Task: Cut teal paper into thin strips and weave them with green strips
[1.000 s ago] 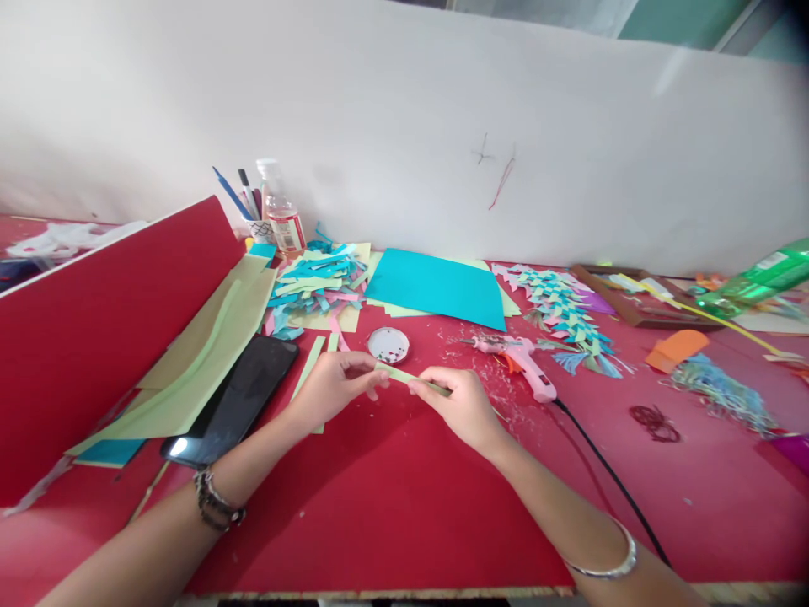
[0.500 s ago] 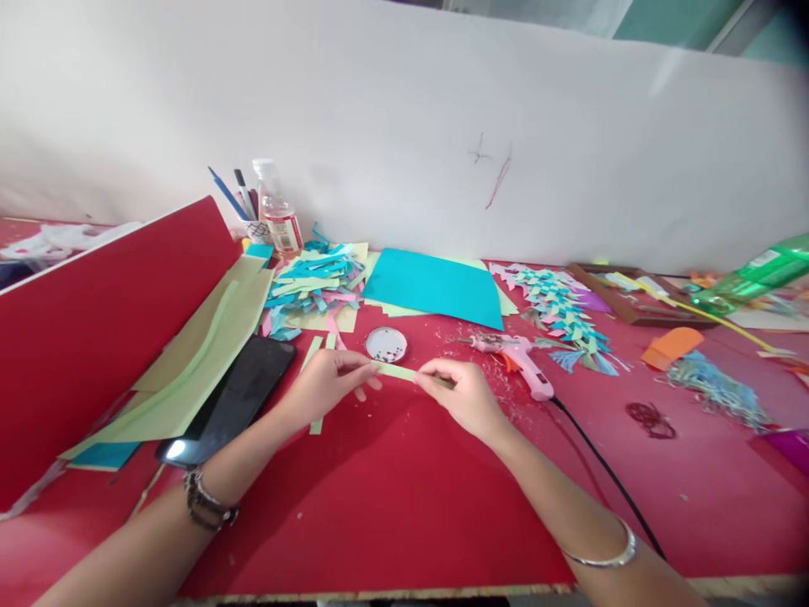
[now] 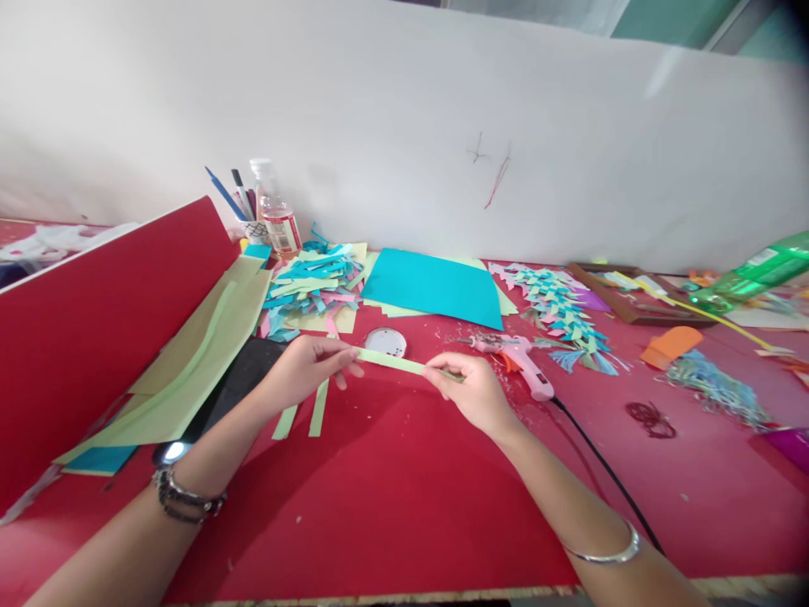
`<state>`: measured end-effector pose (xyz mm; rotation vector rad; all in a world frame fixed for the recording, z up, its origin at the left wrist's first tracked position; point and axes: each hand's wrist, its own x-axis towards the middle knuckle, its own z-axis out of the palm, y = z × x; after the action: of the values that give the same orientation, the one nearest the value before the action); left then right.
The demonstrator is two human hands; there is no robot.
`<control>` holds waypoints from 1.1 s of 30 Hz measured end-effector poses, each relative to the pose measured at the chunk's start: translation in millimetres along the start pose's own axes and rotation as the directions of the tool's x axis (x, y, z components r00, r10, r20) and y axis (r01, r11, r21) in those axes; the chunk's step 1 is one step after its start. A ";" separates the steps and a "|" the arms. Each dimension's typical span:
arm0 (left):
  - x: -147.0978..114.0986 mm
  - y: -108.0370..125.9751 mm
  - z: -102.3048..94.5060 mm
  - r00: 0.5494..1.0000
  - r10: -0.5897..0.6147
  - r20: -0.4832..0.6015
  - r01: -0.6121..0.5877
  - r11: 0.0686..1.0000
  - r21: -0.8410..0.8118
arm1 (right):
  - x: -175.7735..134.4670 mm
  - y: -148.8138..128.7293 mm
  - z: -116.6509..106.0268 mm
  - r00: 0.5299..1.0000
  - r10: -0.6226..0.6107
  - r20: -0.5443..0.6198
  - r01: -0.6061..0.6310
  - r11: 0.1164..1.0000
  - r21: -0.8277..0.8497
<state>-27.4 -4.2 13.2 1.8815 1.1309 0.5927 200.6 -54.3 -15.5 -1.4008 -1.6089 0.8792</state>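
Observation:
A pale green paper strip is stretched between my two hands above the red table. My left hand pinches its left end between thumb and fingers. The other end is gripped by my right hand, with a bit of the strip showing past the fingers. Beneath my left hand lie two more green strips, partly covered by it. Just behind the held strip sits a round white lid with dark specks on it.
A pink glue gun with a black cord lies to the right. Cut paper strips are heaped at the back left beside a blue sheet. A phone and green paper lie left, near a red board. A woven paper piece is behind the gun.
My left hand has moved left and slightly up, so more of the held strip shows between my hands. My right hand has shifted slightly right. More of the strips on the table is uncovered.

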 end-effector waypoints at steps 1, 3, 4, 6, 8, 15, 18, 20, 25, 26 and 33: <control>0.5 -1.7 -2.6 1.000 0.004 -0.005 -0.004 1.000 0.010 | 0.0 -1.3 -0.7 1.000 0.011 -0.018 -0.011 1.000 0.025; 1.6 -5.1 -7.5 0.999 0.022 -0.026 -0.021 0.999 0.035 | 0.0 -4.0 -1.9 0.997 0.027 -0.078 -0.021 0.996 0.082; 2.0 -6.4 -9.6 0.998 0.034 -0.044 -0.032 0.999 0.043 | 0.1 -5.1 -2.3 0.993 0.033 -0.116 -0.020 0.994 0.111; 2.6 -7.3 -12.8 0.995 0.045 -0.087 -0.041 0.998 0.049 | 0.7 -5.9 -2.9 0.983 0.039 -0.180 -0.008 0.986 0.169; 2.7 -6.0 -14.5 0.991 0.044 -0.125 -0.038 0.998 0.052 | 2.1 -4.3 -3.3 0.974 0.050 -0.221 0.002 0.974 0.227; 1.2 -0.5 -16.1 0.989 0.052 -0.139 -0.046 0.998 0.047 | 4.3 0.6 -5.1 0.967 0.030 -0.253 0.048 0.954 0.296; 1.0 -1.1 -16.1 0.989 0.053 -0.138 -0.051 0.999 0.017 | 2.2 -2.1 -5.2 0.967 -0.026 -0.253 0.077 0.978 0.192; 1.2 -1.8 -16.0 0.990 0.052 -0.135 -0.051 0.999 0.005 | 1.2 -3.2 -4.9 0.961 -0.045 -0.272 0.082 0.989 0.125; 1.1 -4.2 -17.6 0.992 0.061 -0.112 -0.065 0.997 -0.033 | 1.3 -3.7 -6.3 0.952 -0.132 -0.277 0.124 0.991 -0.046; 0.9 -4.6 -18.2 0.993 0.067 -0.101 -0.071 0.997 -0.040 | 1.2 -4.2 -7.1 0.952 -0.145 -0.269 0.134 0.989 -0.059; 0.4 -2.9 -22.8 0.990 0.111 -0.083 -0.119 0.988 -0.096 | -1.6 -13.3 -13.4 0.952 -0.196 -0.235 0.183 0.980 -0.077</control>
<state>-45.3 6.4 22.9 1.8591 1.0266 0.7793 207.1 -57.8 2.0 -1.3093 -1.5581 0.5334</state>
